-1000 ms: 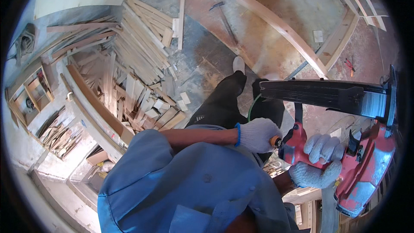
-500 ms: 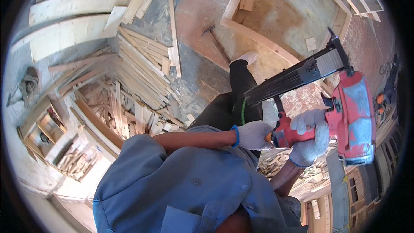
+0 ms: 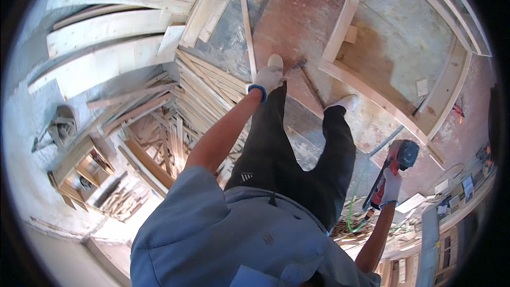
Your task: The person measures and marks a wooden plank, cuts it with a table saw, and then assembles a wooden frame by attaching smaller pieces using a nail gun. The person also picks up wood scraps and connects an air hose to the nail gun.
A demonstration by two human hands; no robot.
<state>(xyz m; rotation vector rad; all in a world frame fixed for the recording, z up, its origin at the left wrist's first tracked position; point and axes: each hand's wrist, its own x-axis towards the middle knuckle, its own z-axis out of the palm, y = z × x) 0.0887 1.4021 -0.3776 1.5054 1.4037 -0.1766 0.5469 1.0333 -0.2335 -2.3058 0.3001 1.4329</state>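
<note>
My right hand [image 3: 391, 186], in a whitish work glove, grips the red and black nail gun [image 3: 405, 154] by its handle, low at my right side. From the gun's handle end hangs a green air hose [image 3: 351, 223]. My left hand [image 3: 269, 77], gloved with a blue cuff, reaches forward over my left foot. Its fingers look loosely apart and nothing shows in them. Just beyond it lies a thin wooden strip [image 3: 247, 29] on the floor. The hammer [image 3: 312, 85] rests on the floor between my feet, to the right of that hand.
A rectangular wooden frame [image 3: 372, 91] lies ahead on the right, with pliers [image 3: 458, 112] beyond its right side. Stacked wooden strips [image 3: 204, 82] and wide boards [image 3: 111, 29] are at left. Wood offcuts lie near a wooden box [image 3: 79, 172].
My left hand has left the nail gun and swung forward and left. The gun, now in my right hand alone, has dropped lower and turned. My left foot has come into view.
</note>
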